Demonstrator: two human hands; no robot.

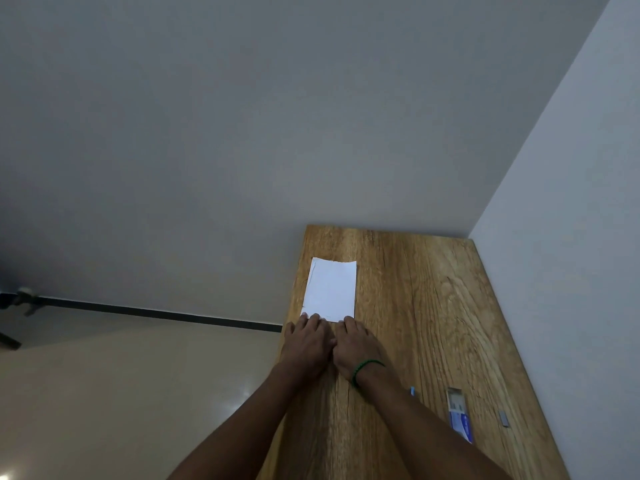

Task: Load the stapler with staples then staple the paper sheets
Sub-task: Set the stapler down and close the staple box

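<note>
The fingers (313, 322) of both hands lay extended and close together, flat, with their tips pressed on the near edge of the paper sheets (330, 289); nothing was clamped between them. The left hand (306, 344) and the right hand (356, 348) rested side by side, touching at the thumbs. The paper sheets lay flat near the left edge of the wooden table (433, 306), well toward its far end. A green bracelet (365, 370) circled the right wrist. A small blue item (412, 390) showed just beside the right forearm; it may have been part of the stapler, but it was mostly hidden. Nearer the right side lay an open staple box (459, 412), and just beside it a short strip of staples (504, 418). Grey walls (242, 133) met behind the table.
</note>
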